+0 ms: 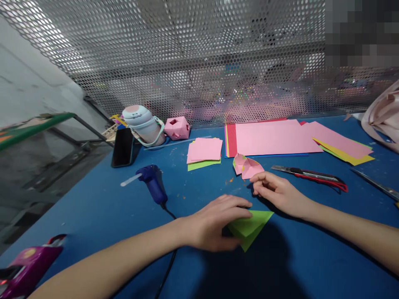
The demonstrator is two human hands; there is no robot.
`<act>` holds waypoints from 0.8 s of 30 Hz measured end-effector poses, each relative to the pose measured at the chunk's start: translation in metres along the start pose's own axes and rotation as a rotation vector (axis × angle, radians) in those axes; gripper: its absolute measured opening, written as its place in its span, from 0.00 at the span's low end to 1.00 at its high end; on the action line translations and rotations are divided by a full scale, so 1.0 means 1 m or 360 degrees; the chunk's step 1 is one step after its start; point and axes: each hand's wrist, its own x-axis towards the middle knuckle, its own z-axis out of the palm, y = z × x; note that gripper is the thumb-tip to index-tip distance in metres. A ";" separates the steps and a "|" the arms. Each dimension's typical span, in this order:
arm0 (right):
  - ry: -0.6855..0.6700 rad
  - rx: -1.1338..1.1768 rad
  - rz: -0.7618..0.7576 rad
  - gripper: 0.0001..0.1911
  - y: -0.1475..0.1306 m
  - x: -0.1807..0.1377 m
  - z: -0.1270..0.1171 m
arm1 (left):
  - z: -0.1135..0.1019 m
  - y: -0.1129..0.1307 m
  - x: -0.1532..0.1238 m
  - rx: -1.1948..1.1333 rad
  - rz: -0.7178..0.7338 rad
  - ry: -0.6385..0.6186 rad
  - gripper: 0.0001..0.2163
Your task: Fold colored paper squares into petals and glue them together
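Note:
A green sheet of paper (254,222), folded into a triangle, lies on the blue table in front of me. My left hand (218,222) is over its left part, fingers on the upper side and thumb near the lower edge; the thumb is slightly blurred. To the right, my right hand (274,191) rests with its fingers curled in, and I see nothing between them. Its fingertips are close beside a folded pink paper piece (247,167) with some green showing; whether they touch it I cannot tell.
A blue glue gun (153,185) with its cord lies to the left. Behind are a phone (122,147), a bottle (145,124), a pink paper ball (177,128), small paper squares (204,149) and large colored sheets (274,137). A red utility knife (311,176) lies right; perforated metal mesh (199,62) stands behind.

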 end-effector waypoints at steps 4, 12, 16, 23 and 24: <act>0.0002 0.0059 0.0054 0.09 -0.002 0.000 0.000 | 0.003 -0.003 0.002 0.0040 -0.0018 0.0131 0.14; -0.0017 0.0185 0.0121 0.09 -0.003 0.003 -0.005 | 0.004 -0.004 0.003 0.0009 0.0005 0.0279 0.11; -0.0075 0.0550 0.0180 0.08 -0.001 0.002 -0.001 | 0.005 -0.004 0.002 0.0017 0.0004 0.0320 0.11; -0.0126 0.1081 0.0278 0.08 0.002 0.003 0.000 | 0.002 -0.002 0.002 -0.0048 -0.0008 0.0366 0.11; -0.0134 0.1091 0.0289 0.08 0.002 0.003 0.000 | 0.002 -0.002 0.003 -0.0068 -0.0022 0.0380 0.11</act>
